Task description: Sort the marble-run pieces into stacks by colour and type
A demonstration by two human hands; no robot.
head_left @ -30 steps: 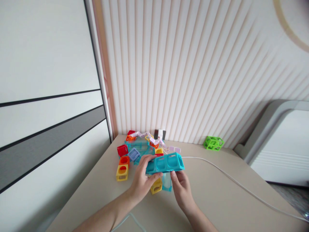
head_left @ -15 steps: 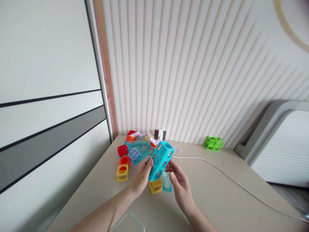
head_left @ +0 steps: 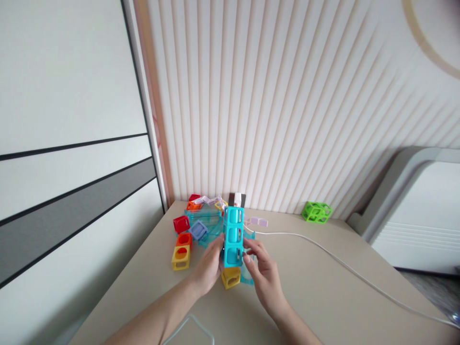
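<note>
A column of three turquoise cube frames (head_left: 233,235) stands nearly upright above the table, its open windows facing me. My left hand (head_left: 209,266) grips its lower left side, with the fingers partly hidden behind it. At the lower right edge, the thumb and fingertips of my right hand (head_left: 264,273) are curled against the column. Just below it on the table lies a yellow cube frame (head_left: 231,278). A clear turquoise piece (head_left: 247,275) lies beside that, partly covered by my right hand.
Left of my hands are yellow (head_left: 180,258), orange (head_left: 184,239) and red (head_left: 181,224) cubes, a blue square piece (head_left: 199,230) and clear turquoise parts (head_left: 206,218). Lilac links (head_left: 258,221) lie behind. Green frames (head_left: 316,212) stand by the wall; a white cable (head_left: 338,258) crosses the right side.
The turquoise column has turned from a rightward tilt to nearly upright, showing its front windows. My right hand has moved slightly left, its fingertips now against the column's edge.
</note>
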